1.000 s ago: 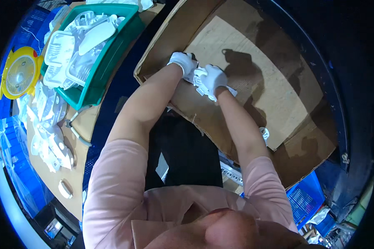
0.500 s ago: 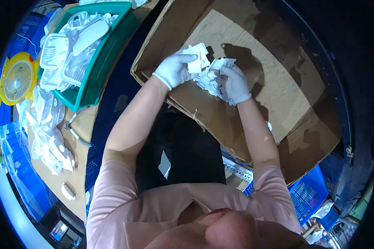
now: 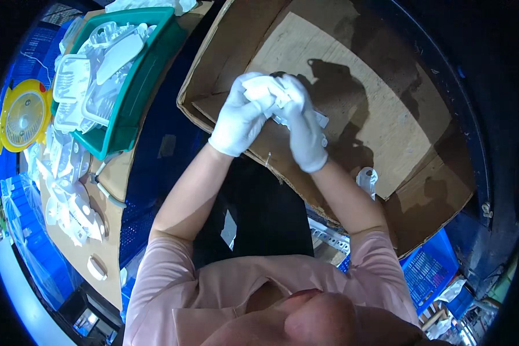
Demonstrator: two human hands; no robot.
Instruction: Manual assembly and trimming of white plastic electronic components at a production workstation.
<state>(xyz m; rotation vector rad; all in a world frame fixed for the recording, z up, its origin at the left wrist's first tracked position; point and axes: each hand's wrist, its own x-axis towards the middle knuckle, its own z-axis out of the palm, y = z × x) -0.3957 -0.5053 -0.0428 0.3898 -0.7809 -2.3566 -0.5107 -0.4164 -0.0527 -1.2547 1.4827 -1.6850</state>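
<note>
Both hands wear white knit gloves and meet over the near side of a large cardboard box. My left hand is closed on a small white plastic part, its thumb against the near side. From the other side my right hand grips the same part, fingers curled over its right end. Glove fingers hide much of its shape. More white plastic pieces show behind and below my right hand; whether they are held or lie in the box I cannot tell. A white piece with a round hole lies beside my right forearm.
To the left, a green bin full of white plastic parts stands on a cardboard-covered table. Loose white parts and a yellow round fan are beside it. A blue crate sits beyond the box's lower right corner.
My hands have come together, the right moving left, and both now grip one white part. Earlier they held separate white pieces apart. The holed piece by my right forearm is now more exposed.
</note>
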